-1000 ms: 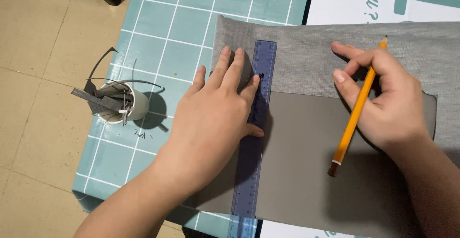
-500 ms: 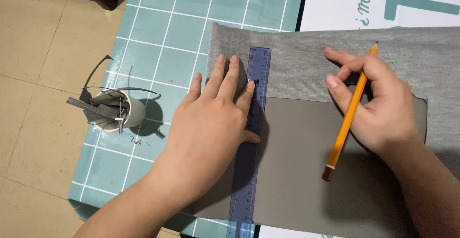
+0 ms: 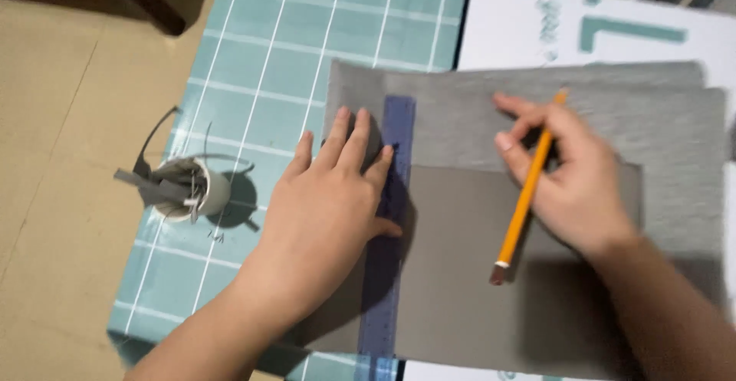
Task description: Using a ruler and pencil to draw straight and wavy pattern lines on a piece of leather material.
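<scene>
Blurred throughout; edges soft, fine marks on the ruler (image 3: 387, 220) unreadable. Ruler's lower end cut off at the bottom edge, its middle partly hidden under the left hand (image 3: 326, 220). Pencil (image 3: 529, 189) tip hidden behind the right hand (image 3: 571, 185)'s fingers; right forearm cut off at 5 o'clock. Contents of the cup (image 3: 188, 189) hard to make out: grey strips and thin wire-like pieces sticking out.

Teal cutting mat (image 3: 261, 67) with white grid lines over a beige tabletop (image 3: 54, 166); dark wood at 11 o'clock, white printed sheet (image 3: 613, 36) at 1 o'clock. Grey fabric (image 3: 583, 113) spread on the mat, smoother grey card (image 3: 460, 274) on top of it.

Ruler, blue and see-through, lying along the card's left edge, long axis 12 to 6 o'clock. Left hand flat, fingers spread, pressing down on fabric and ruler, fingertips toward 12. Right hand closed around the yellow pencil, resting on the card; pencil slanted, eraser end toward 7 o'clock, point toward 1. Cup at 9 o'clock from the left hand, apart from it.
</scene>
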